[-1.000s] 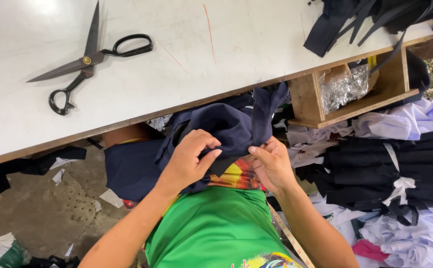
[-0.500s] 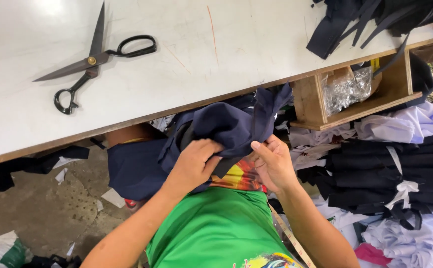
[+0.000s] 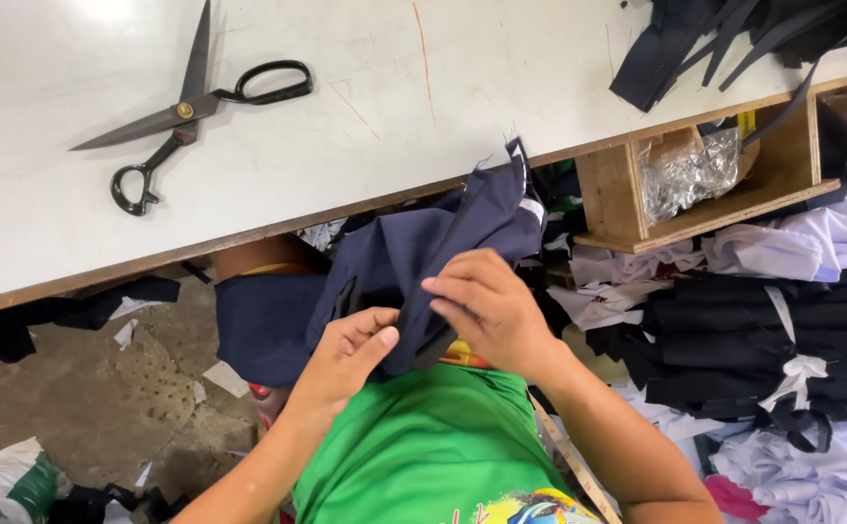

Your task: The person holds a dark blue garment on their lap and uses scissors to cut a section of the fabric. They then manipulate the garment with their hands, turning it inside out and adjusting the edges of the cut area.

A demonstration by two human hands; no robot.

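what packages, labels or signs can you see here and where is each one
Clear plastic bag: crumpled, shiny, inside the open wooden box fixed under the table edge at right.
White sack: on the floor at bottom left, white with a green band.
Yellow tag: small strip at the top of the box, half hidden.
No signs or screens in view.

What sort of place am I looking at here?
Most likely a tailoring or garment workshop: large shears lie on the white cutting table, bundled black and white garments are piled alongside, and both hands work a navy fabric piece.
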